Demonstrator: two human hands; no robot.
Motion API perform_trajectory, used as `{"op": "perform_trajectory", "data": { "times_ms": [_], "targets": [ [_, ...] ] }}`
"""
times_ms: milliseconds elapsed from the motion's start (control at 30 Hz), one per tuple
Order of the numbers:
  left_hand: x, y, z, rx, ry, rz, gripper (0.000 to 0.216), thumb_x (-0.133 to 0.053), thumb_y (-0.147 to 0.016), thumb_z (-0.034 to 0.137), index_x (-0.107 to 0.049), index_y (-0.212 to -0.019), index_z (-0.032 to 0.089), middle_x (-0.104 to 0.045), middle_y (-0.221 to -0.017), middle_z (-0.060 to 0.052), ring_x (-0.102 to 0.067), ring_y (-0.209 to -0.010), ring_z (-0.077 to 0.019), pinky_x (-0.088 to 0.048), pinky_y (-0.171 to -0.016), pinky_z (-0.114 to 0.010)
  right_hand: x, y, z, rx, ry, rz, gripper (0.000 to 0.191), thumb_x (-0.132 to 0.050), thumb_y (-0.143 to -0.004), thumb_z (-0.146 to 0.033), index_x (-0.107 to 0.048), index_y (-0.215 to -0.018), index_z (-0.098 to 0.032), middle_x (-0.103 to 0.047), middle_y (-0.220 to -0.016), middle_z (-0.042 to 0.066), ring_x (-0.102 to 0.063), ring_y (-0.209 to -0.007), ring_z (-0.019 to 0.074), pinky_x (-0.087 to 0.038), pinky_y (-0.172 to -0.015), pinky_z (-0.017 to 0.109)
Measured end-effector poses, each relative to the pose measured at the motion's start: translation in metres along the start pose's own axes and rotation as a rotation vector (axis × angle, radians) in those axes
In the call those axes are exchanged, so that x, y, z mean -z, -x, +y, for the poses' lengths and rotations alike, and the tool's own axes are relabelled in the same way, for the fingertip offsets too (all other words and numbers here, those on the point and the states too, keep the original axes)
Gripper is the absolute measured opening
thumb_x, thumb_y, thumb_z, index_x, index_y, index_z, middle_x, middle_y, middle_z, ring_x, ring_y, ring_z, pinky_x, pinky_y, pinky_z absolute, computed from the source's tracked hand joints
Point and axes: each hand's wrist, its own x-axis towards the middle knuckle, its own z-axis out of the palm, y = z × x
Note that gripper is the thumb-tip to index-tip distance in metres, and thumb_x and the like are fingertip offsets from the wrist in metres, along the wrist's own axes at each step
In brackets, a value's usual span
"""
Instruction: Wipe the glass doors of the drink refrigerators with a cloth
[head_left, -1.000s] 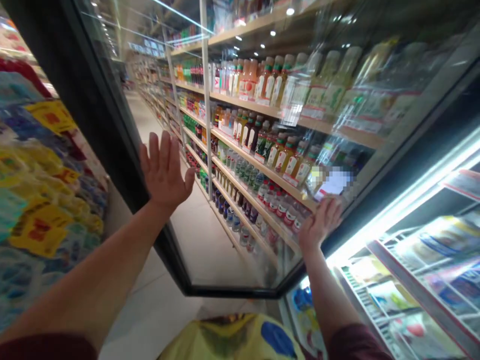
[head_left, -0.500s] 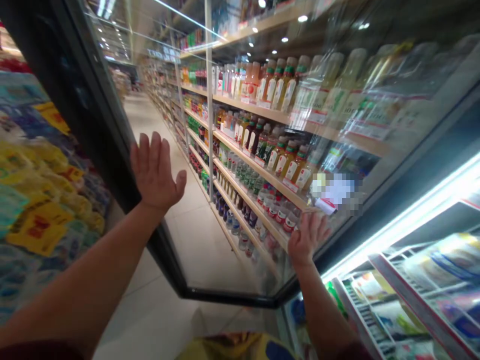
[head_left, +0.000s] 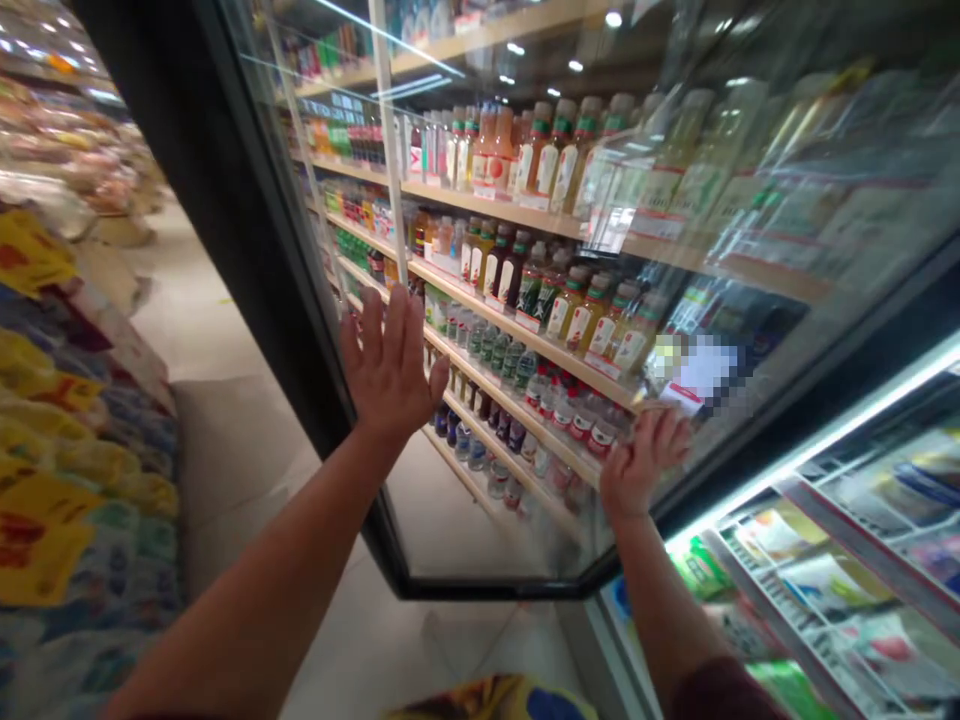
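Observation:
A glass cooler door (head_left: 487,588) with a thick black frame stands swung out in front of me. My left hand (head_left: 394,365) is raised near the door's left frame edge, palm toward the glass, fingers stretched out and spread. Lower and to the right, my right hand (head_left: 637,465) lies at the glass near the hinge side with its fingers extended. Both palms appear to press on the pane, though the contact itself is hidden. Neither hand holds anything.
Through the glass show shelves of bottled drinks (head_left: 577,310). At right are lit cooler racks (head_left: 780,560) with packaged goods. Wrapped packs with yellow signs (head_left: 45,540) are stacked at left, beside a pale floor aisle (head_left: 225,400).
The door's left frame edge and both hands have shifted right in the view, the left hand more. More of the aisle at left and of the cooler racks at right now shows.

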Motion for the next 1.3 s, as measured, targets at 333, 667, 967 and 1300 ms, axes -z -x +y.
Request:
{"op": "perform_trajectory", "data": {
  "times_ms": [333, 667, 967, 1300],
  "targets": [
    [-0.004, 0.001, 0.002, -0.053, 0.087, 0.021, 0.068, -0.040, -0.099, 0.049, -0.027, -0.159, 0.017, -0.028, -0.163, -0.013, -0.010, -0.155, -0.0304, 0.000, -0.128, -0.055, -0.010, 0.063, -0.102, 0.226, -0.044, -0.177, 0.064, -0.047, -0.086, -0.011, -0.048, -0.149, -0.024, -0.050, -0.152, 0.010, -0.019, -0.155, 0.0311, -0.012, -0.125, 0.061],
    [-0.007, -0.003, 0.001, -0.084, 0.135, 0.050, 0.066, -0.044, -0.099, 0.046, -0.030, -0.157, 0.017, -0.031, -0.162, -0.013, -0.010, -0.155, -0.0299, -0.003, -0.128, -0.057, -0.017, 0.007, -0.117, 0.201, -0.035, -0.011, 0.063, -0.043, -0.086, -0.011, -0.048, -0.148, -0.020, -0.049, -0.152, 0.014, -0.022, -0.154, 0.0331, -0.011, -0.122, 0.070],
    [-0.006, -0.004, 0.000, -0.085, 0.224, 0.033, 0.069, -0.045, -0.099, 0.047, -0.023, -0.160, 0.021, -0.029, -0.164, -0.010, -0.007, -0.156, -0.0309, 0.004, -0.127, -0.058, -0.006, 0.020, -0.051, 0.089, 0.077, -0.059, 0.062, -0.039, -0.090, -0.015, -0.040, -0.152, -0.016, -0.042, -0.156, 0.020, -0.022, -0.154, 0.0351, -0.017, -0.118, 0.073],
    [-0.003, -0.005, -0.005, -0.093, 0.175, 0.082, 0.071, -0.051, -0.096, 0.042, -0.027, -0.159, 0.021, -0.030, -0.163, -0.010, -0.007, -0.155, -0.0308, -0.003, -0.129, -0.059, -0.017, 0.057, -0.103, 0.522, -0.038, -0.107, 0.045, -0.048, -0.090, -0.015, -0.065, -0.128, -0.034, -0.067, -0.131, -0.003, -0.028, -0.152, 0.0191, -0.007, -0.130, 0.048]
  ]
}}
